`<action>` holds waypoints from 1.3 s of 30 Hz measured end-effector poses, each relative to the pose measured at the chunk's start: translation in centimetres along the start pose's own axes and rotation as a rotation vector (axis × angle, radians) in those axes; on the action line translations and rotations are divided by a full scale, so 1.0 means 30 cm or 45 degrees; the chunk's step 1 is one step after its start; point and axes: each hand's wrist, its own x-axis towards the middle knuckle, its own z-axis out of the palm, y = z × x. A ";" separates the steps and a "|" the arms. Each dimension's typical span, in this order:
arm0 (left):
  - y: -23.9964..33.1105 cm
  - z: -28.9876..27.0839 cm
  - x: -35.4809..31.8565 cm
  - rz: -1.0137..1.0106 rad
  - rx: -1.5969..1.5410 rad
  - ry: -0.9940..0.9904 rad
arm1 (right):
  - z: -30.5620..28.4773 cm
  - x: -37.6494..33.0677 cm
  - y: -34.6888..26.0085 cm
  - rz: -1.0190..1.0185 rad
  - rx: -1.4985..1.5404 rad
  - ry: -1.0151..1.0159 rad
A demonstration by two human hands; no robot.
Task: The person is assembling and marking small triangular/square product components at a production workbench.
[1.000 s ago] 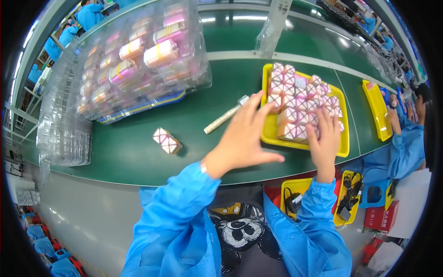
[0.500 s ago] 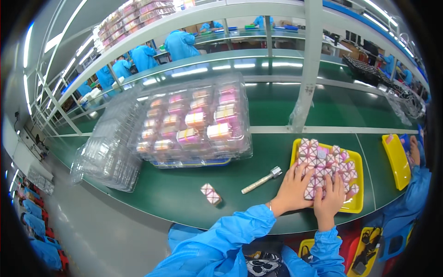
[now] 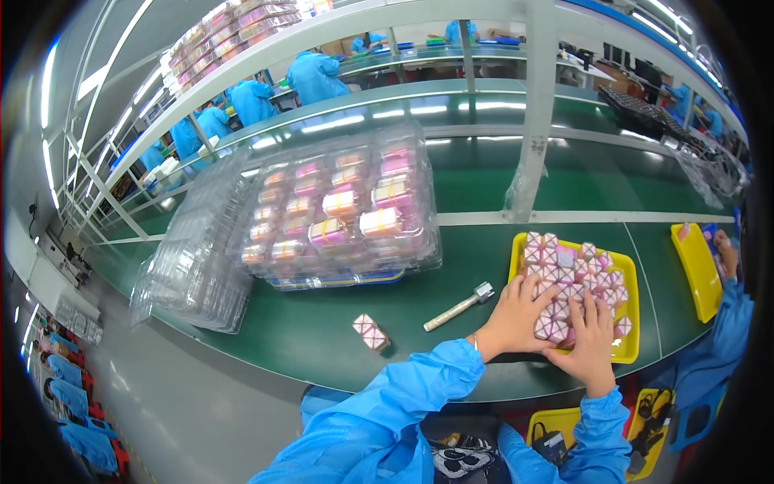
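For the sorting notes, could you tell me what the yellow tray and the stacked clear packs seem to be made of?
Yellow tray: apparently moulded plastic, smooth and opaque, with a raised rim. Clear packs: thin formed plastic, transparent and glossy, catching light on their ribs.

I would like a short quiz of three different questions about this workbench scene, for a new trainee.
1. True or false: both hands, left hand and right hand, rest on the small pink and white boxes in the shallow yellow plastic tray.
2. What lies on the green belt nearest to the left of that tray?
A. a small pale-handled hammer-like tool
B. a pair of scissors
C. a roll of tape
3. Fill in: one lone pink and white box lies ____ the tray.

Key: 1 true; 2 A; 3 outside.
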 end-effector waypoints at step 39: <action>-0.080 -0.017 0.047 0.213 -0.017 -0.165 | 0.003 0.082 0.053 -0.328 -0.053 -0.125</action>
